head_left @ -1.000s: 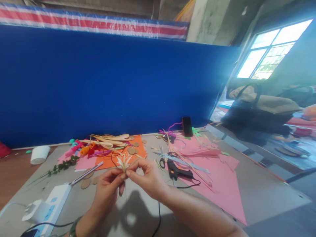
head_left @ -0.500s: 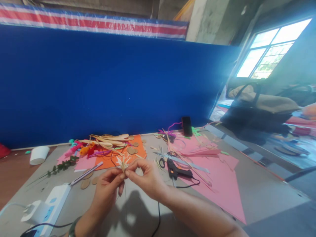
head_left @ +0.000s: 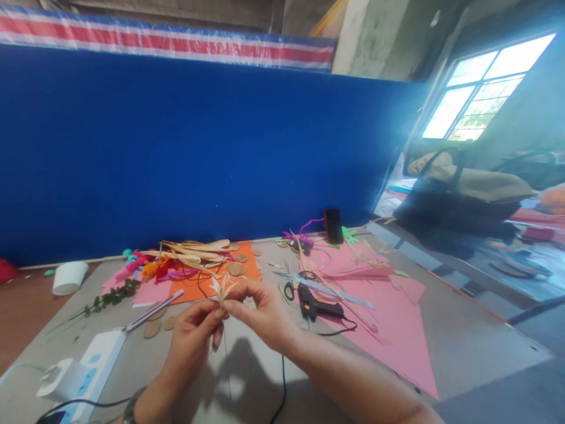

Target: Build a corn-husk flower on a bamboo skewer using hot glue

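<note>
Between my hands stands a small pale flower [head_left: 222, 288] with pointed, straw-coloured petals spreading upward, like dried husk. My left hand [head_left: 196, 330] pinches its base from below, thumb against fingers. From the other side my right hand [head_left: 256, 309] is closed on the flower's lower part, thumb and forefinger together. A thin stem or wire seems to hang under the fingers. Just behind the flower lies an orange sheet [head_left: 188, 290] with strips of dried husk [head_left: 196, 252] and round wooden discs [head_left: 235, 269] on it.
To the right are scissors [head_left: 289, 290], a black glue gun [head_left: 315, 305] with its cord, and pink sheets [head_left: 388, 330]. A white power strip [head_left: 106, 356], a pen-like tool [head_left: 154, 310], a leafy sprig [head_left: 110, 297] and a white cup [head_left: 70, 278] are at left. A phone [head_left: 333, 225] leans against the blue panel [head_left: 198, 147].
My right fingers have shifted slightly on the flower, and the petals have turned a little. My left hand keeps nearly the same place.
</note>
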The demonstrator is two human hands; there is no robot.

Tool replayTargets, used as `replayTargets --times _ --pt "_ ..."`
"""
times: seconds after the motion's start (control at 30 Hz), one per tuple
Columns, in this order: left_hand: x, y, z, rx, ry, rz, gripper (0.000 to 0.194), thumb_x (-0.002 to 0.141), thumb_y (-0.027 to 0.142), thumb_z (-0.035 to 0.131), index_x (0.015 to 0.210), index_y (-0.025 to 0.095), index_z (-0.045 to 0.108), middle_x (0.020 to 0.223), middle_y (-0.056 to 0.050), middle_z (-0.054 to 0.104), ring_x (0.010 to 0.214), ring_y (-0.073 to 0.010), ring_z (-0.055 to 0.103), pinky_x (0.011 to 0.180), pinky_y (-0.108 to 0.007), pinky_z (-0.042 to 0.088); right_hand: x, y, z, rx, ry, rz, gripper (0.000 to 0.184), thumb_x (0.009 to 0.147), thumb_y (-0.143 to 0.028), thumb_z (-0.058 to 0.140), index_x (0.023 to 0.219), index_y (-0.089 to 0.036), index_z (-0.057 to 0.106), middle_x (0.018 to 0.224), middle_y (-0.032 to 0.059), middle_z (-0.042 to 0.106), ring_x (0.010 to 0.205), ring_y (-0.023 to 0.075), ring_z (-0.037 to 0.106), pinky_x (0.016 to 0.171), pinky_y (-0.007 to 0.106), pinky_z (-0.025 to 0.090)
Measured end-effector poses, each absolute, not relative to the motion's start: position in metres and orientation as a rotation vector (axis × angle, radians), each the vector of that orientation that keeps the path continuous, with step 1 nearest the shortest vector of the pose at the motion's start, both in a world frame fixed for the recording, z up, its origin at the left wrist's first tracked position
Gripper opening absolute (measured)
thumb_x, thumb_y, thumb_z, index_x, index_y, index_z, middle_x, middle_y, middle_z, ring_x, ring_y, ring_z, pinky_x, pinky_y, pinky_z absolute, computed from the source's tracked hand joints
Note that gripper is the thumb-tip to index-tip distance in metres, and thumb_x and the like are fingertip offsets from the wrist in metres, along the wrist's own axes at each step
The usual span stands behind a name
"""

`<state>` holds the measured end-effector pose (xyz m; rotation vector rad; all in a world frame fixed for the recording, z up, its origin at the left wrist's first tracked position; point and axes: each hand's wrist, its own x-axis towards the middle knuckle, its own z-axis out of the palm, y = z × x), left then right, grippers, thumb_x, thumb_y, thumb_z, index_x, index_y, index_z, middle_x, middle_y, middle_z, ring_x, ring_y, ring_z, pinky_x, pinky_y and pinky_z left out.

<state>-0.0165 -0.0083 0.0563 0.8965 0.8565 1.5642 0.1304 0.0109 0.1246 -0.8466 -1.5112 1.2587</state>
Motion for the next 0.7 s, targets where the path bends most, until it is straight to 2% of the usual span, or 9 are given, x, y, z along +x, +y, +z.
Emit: replayTargets --times 0.7 --pt "-0.0192 -0.0108 0.0533 0.969 0.847 1.548 0.015 0.07 0.028 0.076 0.077 0.017 0.068 0.056 0.004 0.057 0.035 -0.0043 0.045 0.033 -0.015 0.033 0.13 0.009 0.1302 -0.812 -1.49 1.239 0.012 0.071 -0.023 0.071 0.066 -0.016 0.063 0.066 0.0004 0.064 0.065 0.0124 0.058 0.067 0.026 0.046"
